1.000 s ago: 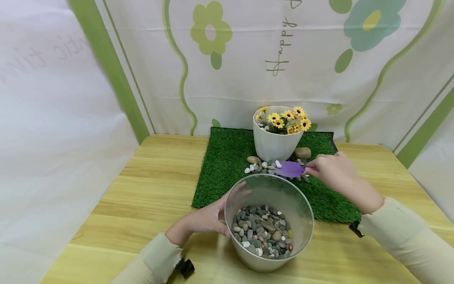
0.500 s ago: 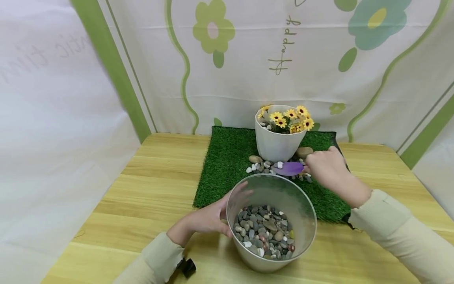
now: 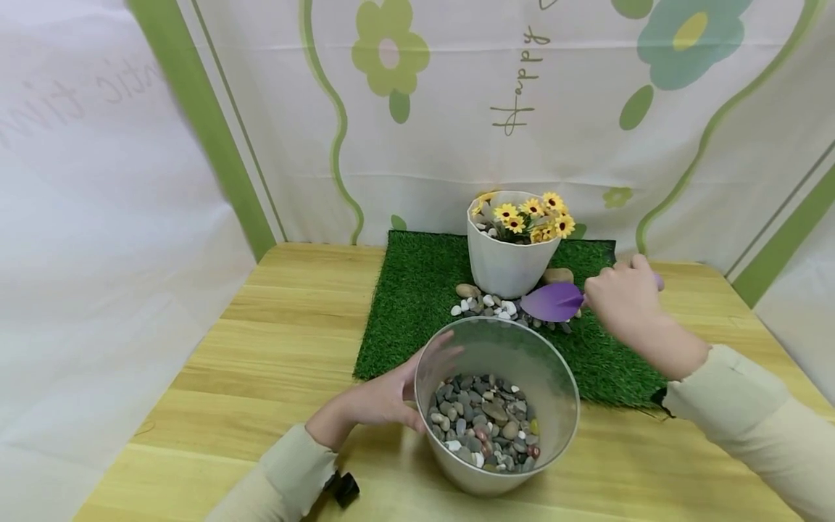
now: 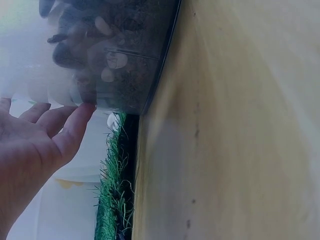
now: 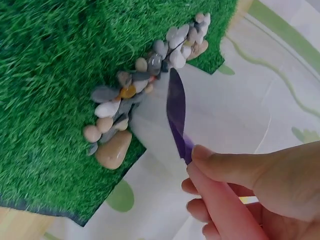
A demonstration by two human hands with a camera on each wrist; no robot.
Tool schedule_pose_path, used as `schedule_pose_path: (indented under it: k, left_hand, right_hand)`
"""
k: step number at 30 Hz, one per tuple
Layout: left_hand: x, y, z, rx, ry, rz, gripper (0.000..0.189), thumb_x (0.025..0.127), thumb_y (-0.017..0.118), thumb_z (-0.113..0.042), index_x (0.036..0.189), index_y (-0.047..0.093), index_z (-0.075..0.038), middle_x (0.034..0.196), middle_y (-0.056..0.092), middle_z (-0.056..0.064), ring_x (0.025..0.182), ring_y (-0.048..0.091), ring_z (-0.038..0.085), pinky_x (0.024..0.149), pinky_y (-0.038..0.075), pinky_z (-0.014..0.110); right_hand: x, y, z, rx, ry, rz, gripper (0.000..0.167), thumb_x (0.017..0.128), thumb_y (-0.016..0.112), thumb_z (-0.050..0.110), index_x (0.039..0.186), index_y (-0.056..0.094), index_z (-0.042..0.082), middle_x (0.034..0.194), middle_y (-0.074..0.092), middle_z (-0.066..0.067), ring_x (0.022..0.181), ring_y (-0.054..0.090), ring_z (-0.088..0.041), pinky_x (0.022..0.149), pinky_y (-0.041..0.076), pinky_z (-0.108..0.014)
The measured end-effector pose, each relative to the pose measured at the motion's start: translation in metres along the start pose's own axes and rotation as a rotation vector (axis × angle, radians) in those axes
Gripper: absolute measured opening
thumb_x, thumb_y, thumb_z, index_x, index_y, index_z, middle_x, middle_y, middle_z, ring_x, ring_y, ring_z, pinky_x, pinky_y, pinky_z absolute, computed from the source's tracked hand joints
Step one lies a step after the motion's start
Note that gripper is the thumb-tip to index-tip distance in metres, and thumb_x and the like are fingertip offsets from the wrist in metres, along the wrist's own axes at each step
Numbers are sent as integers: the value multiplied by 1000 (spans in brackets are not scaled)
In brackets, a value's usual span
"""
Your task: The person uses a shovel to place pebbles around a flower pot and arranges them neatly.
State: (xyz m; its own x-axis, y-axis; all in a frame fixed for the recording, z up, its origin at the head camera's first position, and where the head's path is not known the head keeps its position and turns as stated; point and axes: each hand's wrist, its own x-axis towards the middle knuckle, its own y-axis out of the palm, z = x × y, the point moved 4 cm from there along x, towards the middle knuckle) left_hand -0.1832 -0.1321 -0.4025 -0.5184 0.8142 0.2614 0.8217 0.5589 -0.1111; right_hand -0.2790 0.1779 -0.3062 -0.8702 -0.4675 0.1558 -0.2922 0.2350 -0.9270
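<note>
My right hand [image 3: 624, 299] grips the pink handle of a small garden trowel [image 3: 553, 301]. Its purple blade is near the front of a white flowerpot [image 3: 512, 262] holding yellow flowers, above a band of pebbles [image 3: 484, 304]. In the right wrist view the trowel blade [image 5: 176, 107] appears nearly edge-on, and no stone shows on it. A clear bucket [image 3: 450, 451], partly filled with mixed pebbles [image 3: 489, 424], stands on the table. My left hand [image 3: 381, 399] rests spread against its left side, fingertips touching the wall in the left wrist view.
Artificial turf [image 3: 417, 290] lies under the pot and loose stones, with its front edge behind the bucket. A larger brown stone [image 5: 114, 150] sits beside the pot. The wooden table [image 3: 261, 377] ends at a printed curtain [image 3: 443, 145] behind.
The trowel has drawn back right and up from the pebbles, its blade turning. A white stone earlier on the blade is no longer there. My left hand stays on the bucket.
</note>
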Motion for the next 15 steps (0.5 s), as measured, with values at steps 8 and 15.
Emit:
schedule_pose_path:
  k: [8, 15]
  left_hand:
    - [1, 0, 0, 3, -2, 1, 127, 81, 77, -60, 165, -11, -23, 171, 4, 15, 156, 10, 33, 125, 17, 41]
    - [0, 0, 0, 3, -5, 1, 127, 80, 76, -60, 165, -11, -24, 171, 4, 15, 155, 10, 34, 124, 18, 43]
  right_hand:
    - [-18, -12, -14, 149, 31, 14, 32, 96, 72, 30, 70, 65, 13, 66, 60, -1, 62, 58, -25, 65, 44, -47]
    - [-36, -44, -12, 241, -6, -103, 22, 95, 73, 31, 80, 71, 15, 67, 61, 6, 57, 57, -18, 50, 41, -40]
